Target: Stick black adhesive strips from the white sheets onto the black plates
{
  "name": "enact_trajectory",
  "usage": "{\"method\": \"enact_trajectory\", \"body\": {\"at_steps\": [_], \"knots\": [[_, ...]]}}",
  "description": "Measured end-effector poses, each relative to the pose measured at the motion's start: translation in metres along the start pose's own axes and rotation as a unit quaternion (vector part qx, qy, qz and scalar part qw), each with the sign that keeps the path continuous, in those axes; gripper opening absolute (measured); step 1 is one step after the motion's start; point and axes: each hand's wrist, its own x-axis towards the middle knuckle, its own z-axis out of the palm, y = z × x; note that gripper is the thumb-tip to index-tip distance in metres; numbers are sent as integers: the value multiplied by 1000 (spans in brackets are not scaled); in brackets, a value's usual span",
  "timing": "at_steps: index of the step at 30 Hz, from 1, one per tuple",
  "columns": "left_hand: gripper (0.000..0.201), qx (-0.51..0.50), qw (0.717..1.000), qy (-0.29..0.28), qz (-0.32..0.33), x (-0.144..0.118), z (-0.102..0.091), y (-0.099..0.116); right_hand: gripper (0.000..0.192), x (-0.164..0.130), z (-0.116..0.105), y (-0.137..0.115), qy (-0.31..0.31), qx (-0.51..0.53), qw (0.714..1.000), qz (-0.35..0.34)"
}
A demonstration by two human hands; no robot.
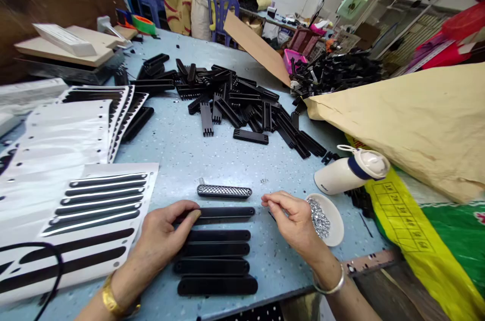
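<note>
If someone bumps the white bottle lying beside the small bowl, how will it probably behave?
The white bottle lies on its side and looks round, so it would likely roll on the smooth blue table. It may knock the small bowl of tiny metal pieces just beside it. Its lid appears closed, so spilling seems unlikely, though I cannot confirm this.

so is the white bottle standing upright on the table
No, the white bottle lies on its side beside the small white dish.
</note>
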Motion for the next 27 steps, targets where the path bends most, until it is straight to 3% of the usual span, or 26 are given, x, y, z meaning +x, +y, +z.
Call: {"method": "enact_trajectory", "body": {"at_steps": [4, 7, 10, 13, 16, 19, 23, 25, 27], "knots": [[30, -11, 1000, 6, 0, 1, 0, 2, 20, -7, 8, 12, -9, -10, 997, 74], [34, -2, 1000, 9, 28, 4, 2, 1, 17, -5, 28, 17, -24, -39, 996, 79], [29, 52, 995, -8, 85, 7, 6, 3, 14, -3, 45, 14, -18, -56, 997, 55], [29, 113, 984, -24, 135, 1, 9, 10, 29, -9, 51, 4, -30, -47, 998, 13], [25, 148, 979, -1, 141, -14, 5, 15, 36, -17, 49, 5, -26, -67, 996, -47], [20, 168, 973, 48, 150, -35, -13, 14, 31, -19, 42, 13, -27, -97, 990, -102], [28, 254, 931, 183, 188, -76, -52, -14, 19, -17, 42, 3, 57, -154, 965, -202], [31, 323, 911, 205, 151, -101, -66, -37, 16, -18, 52, -18, 59, -154, 954, -249], [33, 348, 907, 190, 139, -128, -69, -57, 16, -20, 70, -47, 40, -142, 943, -300]]}}
